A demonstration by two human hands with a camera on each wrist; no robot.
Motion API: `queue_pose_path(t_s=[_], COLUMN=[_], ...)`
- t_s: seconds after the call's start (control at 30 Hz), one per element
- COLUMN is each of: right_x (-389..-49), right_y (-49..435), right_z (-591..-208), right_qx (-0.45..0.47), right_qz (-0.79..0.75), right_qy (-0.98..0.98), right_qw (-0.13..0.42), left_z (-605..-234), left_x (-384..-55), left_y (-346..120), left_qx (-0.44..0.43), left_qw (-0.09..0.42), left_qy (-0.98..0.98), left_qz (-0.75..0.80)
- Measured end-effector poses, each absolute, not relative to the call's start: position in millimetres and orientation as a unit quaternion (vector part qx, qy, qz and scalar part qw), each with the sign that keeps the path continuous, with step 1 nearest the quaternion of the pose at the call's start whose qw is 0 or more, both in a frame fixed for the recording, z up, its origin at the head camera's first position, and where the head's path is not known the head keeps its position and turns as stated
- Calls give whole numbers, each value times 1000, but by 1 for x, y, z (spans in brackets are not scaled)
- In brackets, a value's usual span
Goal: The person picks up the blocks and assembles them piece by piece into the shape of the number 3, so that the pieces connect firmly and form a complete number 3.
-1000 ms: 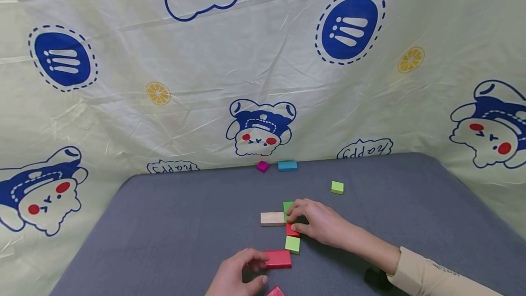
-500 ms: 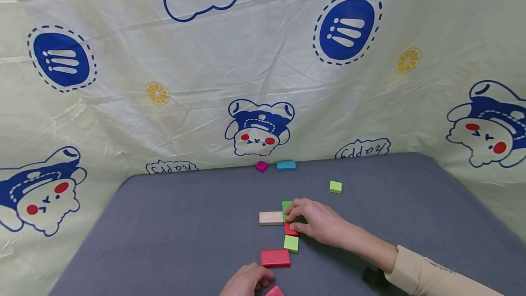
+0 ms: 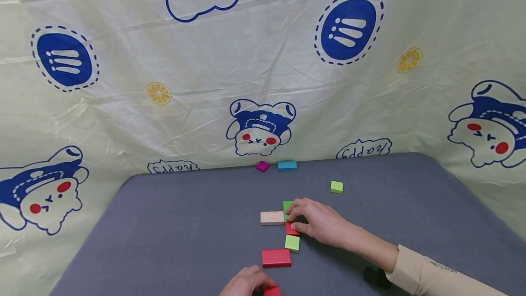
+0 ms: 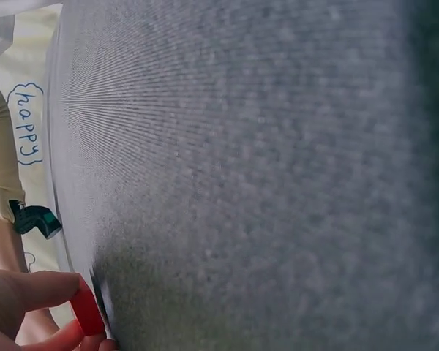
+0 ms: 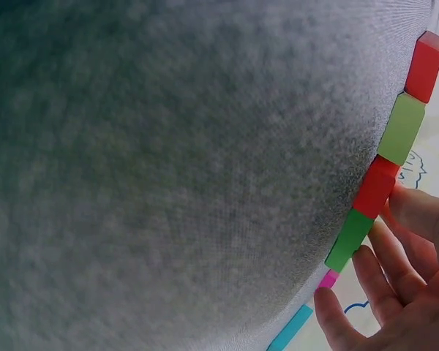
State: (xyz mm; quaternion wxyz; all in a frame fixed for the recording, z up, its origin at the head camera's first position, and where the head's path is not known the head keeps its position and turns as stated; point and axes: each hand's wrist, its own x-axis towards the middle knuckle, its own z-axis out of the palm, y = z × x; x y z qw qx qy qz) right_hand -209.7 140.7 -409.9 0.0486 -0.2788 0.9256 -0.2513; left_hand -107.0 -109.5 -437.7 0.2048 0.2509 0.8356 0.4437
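Observation:
At the bottom of the head view my left hand (image 3: 248, 281) pinches a red block (image 3: 272, 292) between thumb and fingers. The left wrist view shows this red block (image 4: 88, 308) held just over the cloth. My right hand (image 3: 320, 223) rests on a row of blocks, thumb against a small red block (image 3: 291, 229) and fingers at a green block (image 3: 287, 205). A light green block (image 3: 292, 243) lies nearer, close to a larger red block (image 3: 276, 258). A plain wooden block (image 3: 272, 218) touches the green one from the left.
Farther back on the grey cloth-covered table (image 3: 185, 232) lie a magenta block (image 3: 263, 166), a blue block (image 3: 287, 166) and another light green block (image 3: 337, 187). A printed curtain (image 3: 205, 118) hangs behind the table.
My left hand has moved from the larger red block down toward the near edge and grasped the nearest red block. My right hand keeps its place on the row.

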Motion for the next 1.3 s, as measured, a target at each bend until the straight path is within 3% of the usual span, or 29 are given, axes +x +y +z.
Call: queue_pose_path(t_s=[0.2,0.4,0.67,0.87,1.3], right_x=[-209,-208,-208,-207,-209], right_y=[141,142,143,144,143], right_z=[-411,-412,-411,-411,-411], right_qx=[-272,-265,-274,-283,-286], right_qz=[-257,-257,-255,-250,-254], right_qy=[926,927,926,925,923], right_qw=[54,60,59,51,43], left_z=[-443,-464,-416,-412,-419], left_x=[-113,-136,-135,-139,-148], left_y=[-117,-133,-134,-133,-130], left_qx=[241,173,162,156,160], left_qw=[199,206,127,78,72], left_qy=[828,851,882,903,918], left_qz=[466,450,424,392,356])
